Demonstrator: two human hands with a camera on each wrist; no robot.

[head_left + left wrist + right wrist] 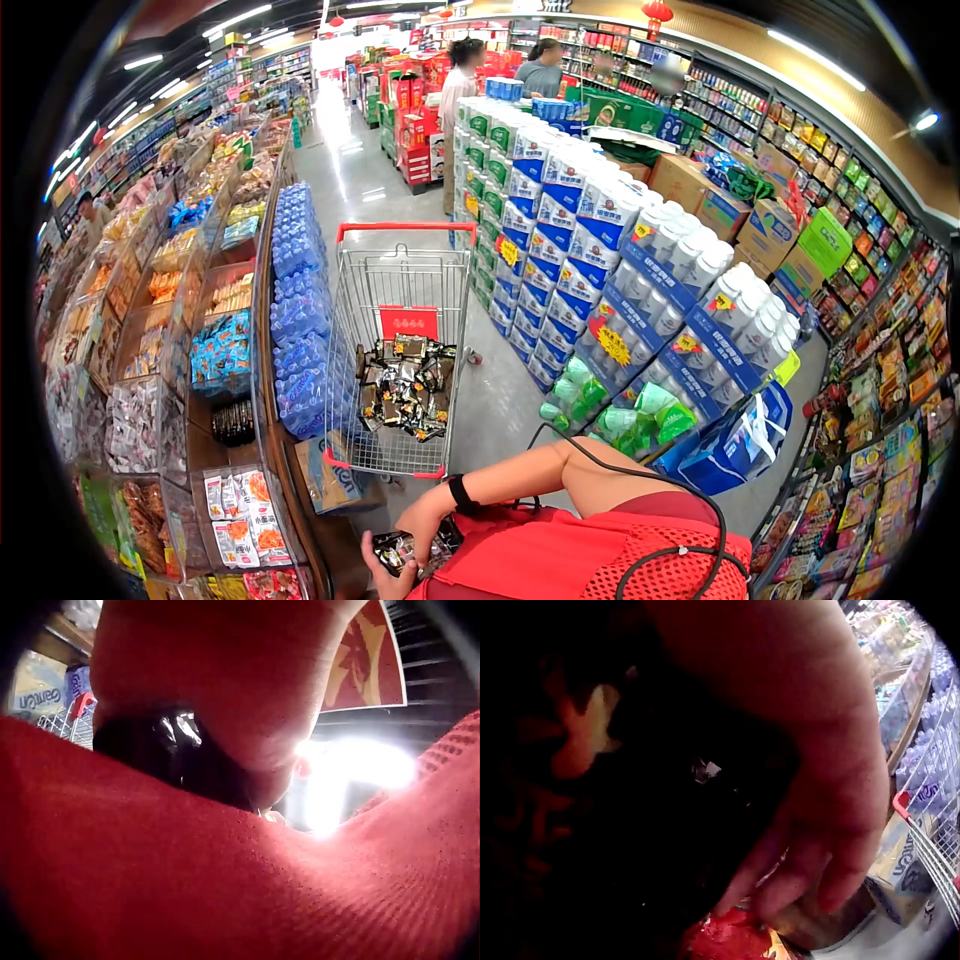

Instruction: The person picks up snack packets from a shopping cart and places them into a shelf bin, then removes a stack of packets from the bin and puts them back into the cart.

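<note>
A red top (pixel 600 555) is nearest; the right hand (pixel 424 522) curls over dark packets (pixel 395 550), outside the cart (pixel 405 228) (how the left hand (pixel 387 578) holds, I cannot tell). Partly done, I'd judge: a pile (pixel 405 390) already lies inside; this handful remains, anything further unclear.

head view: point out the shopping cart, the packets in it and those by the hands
Shopping cart (pixel 404 227): head view, on its red top bar.
Packets in cart (pixel 398 387): head view, middle of pile.
Handled packets (pixel 396 550): head view, on shiny wrappers.
</note>
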